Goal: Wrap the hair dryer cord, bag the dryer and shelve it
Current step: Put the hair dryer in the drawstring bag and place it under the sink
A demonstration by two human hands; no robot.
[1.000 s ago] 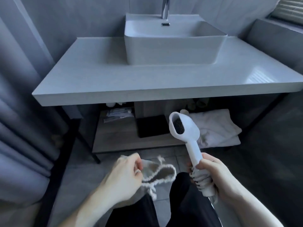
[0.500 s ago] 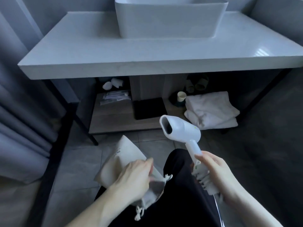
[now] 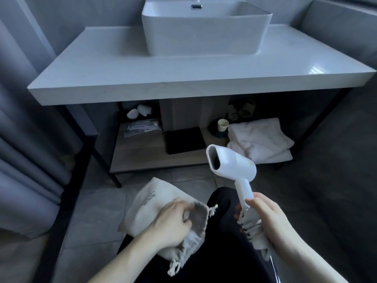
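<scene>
A white hair dryer (image 3: 230, 162) stands upright in front of me, nozzle pointing left. My right hand (image 3: 267, 219) grips its handle, where the white cord (image 3: 250, 225) is wound in loops. A beige drawstring bag (image 3: 151, 205) lies over my left thigh. My left hand (image 3: 171, 223) holds the bag at its mouth, fingers inside the opening. White drawstring ends hang at the bag's mouth. The wooden shelf (image 3: 142, 154) under the counter lies beyond the dryer.
A white counter (image 3: 183, 78) with a basin (image 3: 206, 27) spans the top. On the shelf are a black mat (image 3: 184, 139), folded white towels (image 3: 259, 139), a paper cup (image 3: 222, 125) and packets (image 3: 140, 127). A grey curtain (image 3: 24, 160) hangs at left. Black frame legs (image 3: 98, 152) flank the shelf.
The bag has dropped from mid-air onto my thigh, with my left hand now working into its mouth. The dryer's nozzle has turned leftward. My view has tilted slightly.
</scene>
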